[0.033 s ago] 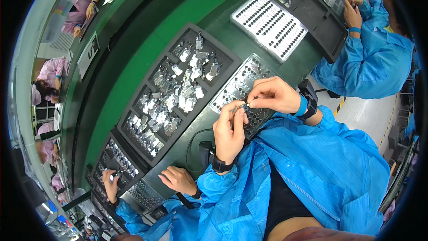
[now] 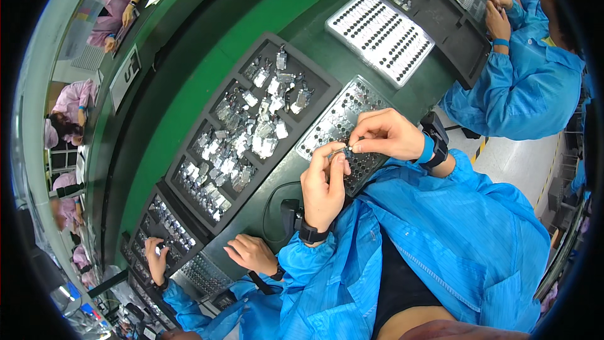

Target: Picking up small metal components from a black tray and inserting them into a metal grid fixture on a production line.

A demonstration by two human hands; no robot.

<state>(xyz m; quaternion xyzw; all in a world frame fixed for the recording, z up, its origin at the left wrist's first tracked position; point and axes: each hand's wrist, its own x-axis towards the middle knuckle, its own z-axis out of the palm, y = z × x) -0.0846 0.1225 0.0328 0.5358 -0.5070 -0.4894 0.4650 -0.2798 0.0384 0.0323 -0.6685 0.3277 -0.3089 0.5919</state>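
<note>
My left hand [image 2: 322,190] pinches a small dark part with metallic edges [image 2: 343,150] between thumb and fingers. From the right, my right hand [image 2: 389,136] meets it, thumb and fingertips closed on the part's other end. The part's exact kind is too small to make out. Under both hands lies a clear plastic tray [image 2: 360,88] holding rows of small dark round pieces; my hands cover its middle. To its left is a black compartment tray [image 2: 248,179] heaped with silvery metal parts that have dark ends.
A white tray with rows of black pieces [image 2: 384,34] lies farther off, beside a black tray [image 2: 440,31]. A dark cable [image 2: 267,208] curls near my left wrist. At left, a co-worker's hands [image 2: 251,253] work by another parts tray; another co-worker in blue [image 2: 516,94] sits at right.
</note>
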